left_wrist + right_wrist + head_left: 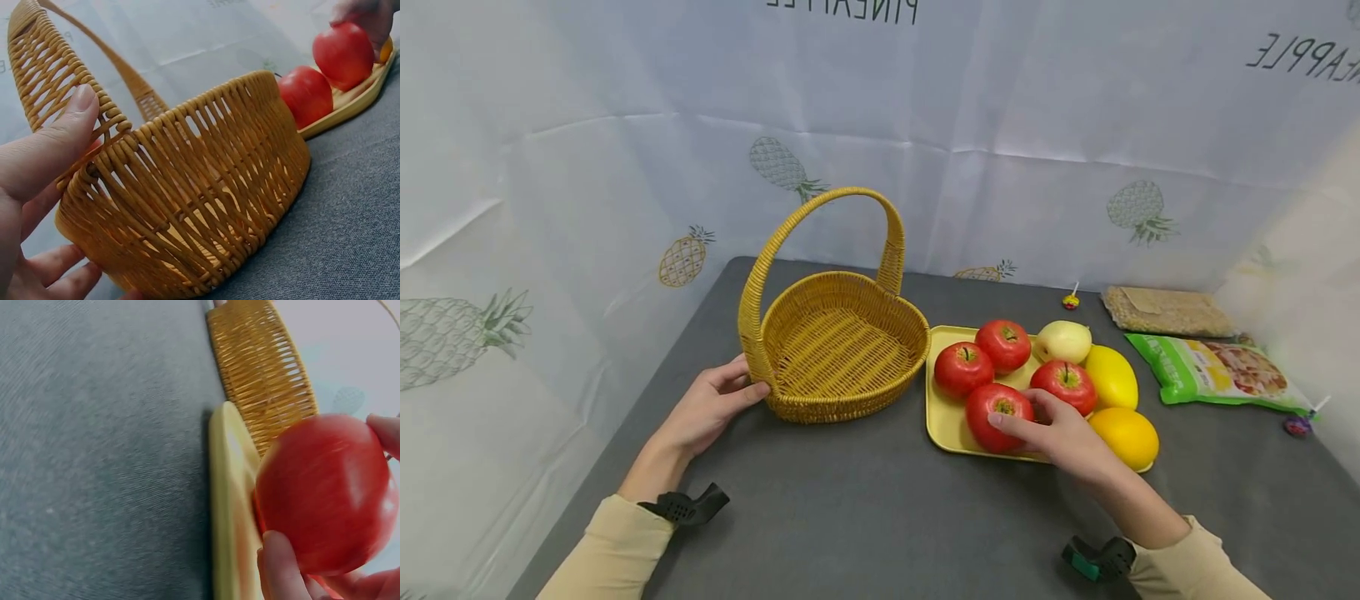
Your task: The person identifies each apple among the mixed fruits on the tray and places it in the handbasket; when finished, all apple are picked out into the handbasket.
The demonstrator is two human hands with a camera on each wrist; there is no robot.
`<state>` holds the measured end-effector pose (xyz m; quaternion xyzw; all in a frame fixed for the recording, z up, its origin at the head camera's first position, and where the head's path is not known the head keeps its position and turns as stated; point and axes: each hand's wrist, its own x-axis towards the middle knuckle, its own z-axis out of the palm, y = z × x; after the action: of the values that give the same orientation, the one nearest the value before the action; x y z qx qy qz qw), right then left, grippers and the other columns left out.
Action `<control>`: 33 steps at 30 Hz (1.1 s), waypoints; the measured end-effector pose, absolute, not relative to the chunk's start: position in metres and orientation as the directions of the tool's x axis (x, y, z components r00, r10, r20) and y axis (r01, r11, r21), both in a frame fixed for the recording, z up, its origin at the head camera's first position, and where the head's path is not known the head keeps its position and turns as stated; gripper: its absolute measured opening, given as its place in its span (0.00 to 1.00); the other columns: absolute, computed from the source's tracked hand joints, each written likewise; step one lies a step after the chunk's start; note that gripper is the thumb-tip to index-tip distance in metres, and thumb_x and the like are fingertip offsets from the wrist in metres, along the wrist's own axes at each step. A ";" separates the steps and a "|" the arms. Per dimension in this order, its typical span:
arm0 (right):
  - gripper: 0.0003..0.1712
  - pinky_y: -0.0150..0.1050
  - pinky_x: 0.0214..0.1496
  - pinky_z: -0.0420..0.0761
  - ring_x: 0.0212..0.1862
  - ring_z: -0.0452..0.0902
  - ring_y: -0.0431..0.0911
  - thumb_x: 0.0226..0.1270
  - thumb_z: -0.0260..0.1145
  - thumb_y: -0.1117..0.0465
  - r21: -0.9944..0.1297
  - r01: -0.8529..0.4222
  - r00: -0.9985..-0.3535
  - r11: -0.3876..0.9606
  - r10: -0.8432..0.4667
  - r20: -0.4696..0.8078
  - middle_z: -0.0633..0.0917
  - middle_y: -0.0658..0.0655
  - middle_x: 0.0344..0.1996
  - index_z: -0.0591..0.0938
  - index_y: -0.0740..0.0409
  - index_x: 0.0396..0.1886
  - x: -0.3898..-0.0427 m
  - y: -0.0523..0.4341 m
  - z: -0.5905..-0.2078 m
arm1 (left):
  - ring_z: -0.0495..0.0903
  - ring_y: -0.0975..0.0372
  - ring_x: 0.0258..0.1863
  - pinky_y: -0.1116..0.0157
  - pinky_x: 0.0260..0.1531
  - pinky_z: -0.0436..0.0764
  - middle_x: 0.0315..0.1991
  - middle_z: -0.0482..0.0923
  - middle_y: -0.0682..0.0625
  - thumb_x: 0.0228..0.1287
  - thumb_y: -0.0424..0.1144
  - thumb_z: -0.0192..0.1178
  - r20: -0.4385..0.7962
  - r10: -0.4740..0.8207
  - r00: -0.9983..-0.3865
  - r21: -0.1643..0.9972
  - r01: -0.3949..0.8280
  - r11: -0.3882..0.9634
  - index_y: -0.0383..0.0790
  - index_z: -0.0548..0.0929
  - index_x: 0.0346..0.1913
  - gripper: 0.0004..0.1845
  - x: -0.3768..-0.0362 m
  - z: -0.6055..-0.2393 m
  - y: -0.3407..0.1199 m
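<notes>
An empty yellow wicker basket (838, 350) with a tall handle stands on the grey table. My left hand (711, 408) rests against its left wall (187, 206), thumb by the handle's base, fingers fairly straight. To the right lies a yellow tray (943, 417) with several red apples, a pale pear (1063, 340) and two yellow fruits (1112, 375). My right hand (1052, 425) grips the nearest red apple (997, 412) on the tray, fingers and thumb curled round it (325, 494).
A green snack bag (1213, 371) and a clear bag of grains (1165, 310) lie at the back right. Two small lollipops (1070, 300) lie near them. A white pineapple-print cloth walls the table on three sides.
</notes>
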<state>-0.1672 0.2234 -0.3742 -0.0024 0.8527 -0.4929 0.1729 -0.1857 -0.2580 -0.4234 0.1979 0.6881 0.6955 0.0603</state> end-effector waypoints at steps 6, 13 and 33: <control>0.39 0.42 0.53 0.83 0.55 0.79 0.53 0.75 0.65 0.46 -0.915 0.228 -0.924 0.332 -0.223 -0.311 0.73 0.65 0.64 0.64 0.65 0.72 -0.169 0.224 -0.367 | 0.52 0.55 0.79 0.69 0.61 0.74 0.79 0.53 0.35 0.75 0.29 0.59 0.178 0.347 -0.921 0.981 0.194 0.013 0.22 0.73 0.67 0.22 -0.186 -0.425 -0.259; 0.41 0.44 0.57 0.82 0.58 0.79 0.50 0.80 0.59 0.48 -0.947 0.294 -0.894 0.132 -0.313 -0.321 0.71 0.62 0.67 0.55 0.66 0.78 -0.170 0.219 -0.357 | 0.55 0.62 0.77 0.69 0.60 0.74 0.78 0.55 0.36 0.75 0.30 0.59 0.163 0.335 -0.928 0.984 0.178 0.015 0.21 0.73 0.67 0.23 -0.185 -0.426 -0.260; 0.42 0.44 0.58 0.81 0.55 0.83 0.49 0.81 0.59 0.50 -0.948 0.316 -0.878 -0.038 -0.389 -0.277 0.76 0.57 0.62 0.51 0.66 0.79 -0.183 0.196 -0.334 | 0.57 0.62 0.76 0.69 0.60 0.74 0.77 0.56 0.35 0.74 0.31 0.61 0.145 0.317 -0.937 0.987 0.159 0.020 0.25 0.79 0.62 0.19 -0.185 -0.422 -0.257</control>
<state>-0.1831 0.1964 -0.3342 -0.0283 0.6489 -0.7198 0.2449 -0.1854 -0.2571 -0.4215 0.1671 0.7119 0.6796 0.0580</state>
